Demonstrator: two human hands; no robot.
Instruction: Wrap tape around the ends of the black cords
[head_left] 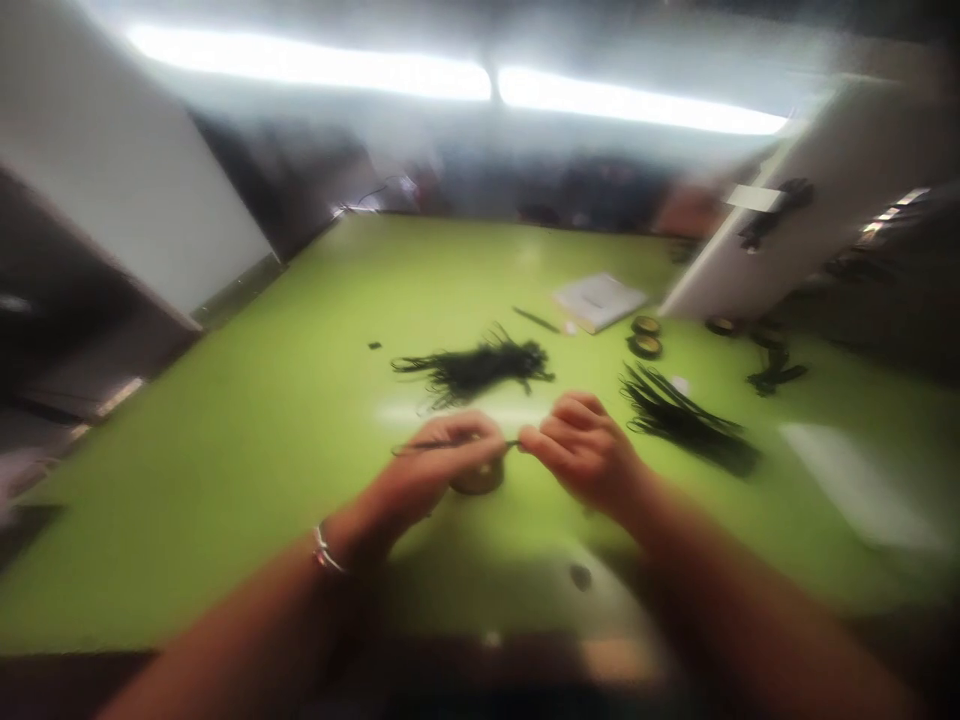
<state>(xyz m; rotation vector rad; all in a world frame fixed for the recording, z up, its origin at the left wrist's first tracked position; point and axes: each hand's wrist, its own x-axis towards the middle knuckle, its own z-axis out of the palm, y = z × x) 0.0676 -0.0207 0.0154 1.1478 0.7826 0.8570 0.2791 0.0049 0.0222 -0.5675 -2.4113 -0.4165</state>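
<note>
My left hand [442,462] is closed on a thin dark strand [420,446], whose looped end sticks out to the left. The strand's other end reaches my right hand [585,448], which pinches it between thumb and fingers. A short dark stretch shows between the two hands. Just under my left hand sits a round roll [478,478], partly hidden by it. Beyond the hands lies a tangled bundle of black strands [480,370]. To the right of my right hand, a second bundle of black strands [686,418] is laid out more evenly.
On the green table [247,430] are a notepad [600,300], a pen [535,320], small rolls [645,338], a dark clump [776,375] and a pale sheet [855,485]. A small dark piece [580,576] lies near the front. Panels [795,200] stand at both sides.
</note>
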